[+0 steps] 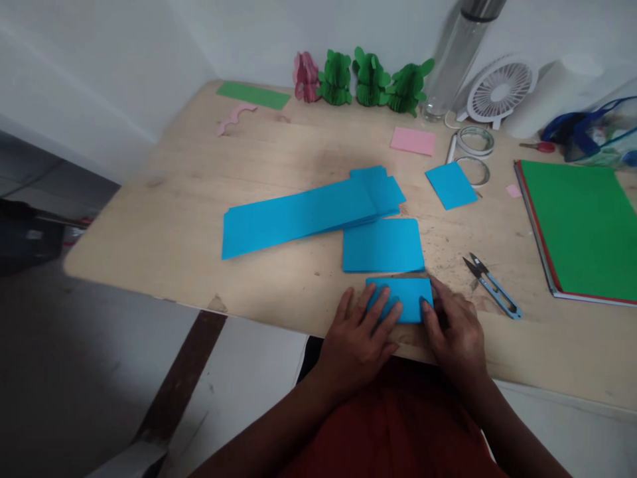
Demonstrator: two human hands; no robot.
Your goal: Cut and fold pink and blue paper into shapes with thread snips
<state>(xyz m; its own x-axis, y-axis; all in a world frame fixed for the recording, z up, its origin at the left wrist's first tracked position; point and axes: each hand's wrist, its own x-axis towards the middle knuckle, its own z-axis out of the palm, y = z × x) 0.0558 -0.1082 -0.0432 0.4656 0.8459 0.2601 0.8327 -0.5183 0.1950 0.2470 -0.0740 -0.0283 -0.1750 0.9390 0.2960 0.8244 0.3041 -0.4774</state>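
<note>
A small folded piece of blue paper lies by the table's near edge. My left hand rests on its left part with fingers spread and flat. At its right end, my right hand grips the edge, thumb on top and the index finger at the far corner. Just beyond lies a larger blue paper rectangle. Long blue paper strips are stacked behind it, slanting to the left. To the right of my right hand lie thread snips with blue handles, blades apart.
Green paper figures and a pink one stand along the wall. Tape rolls, a white fan and a clear bottle are at the back right. Green sheets lie at the right, a blue square nearer the middle.
</note>
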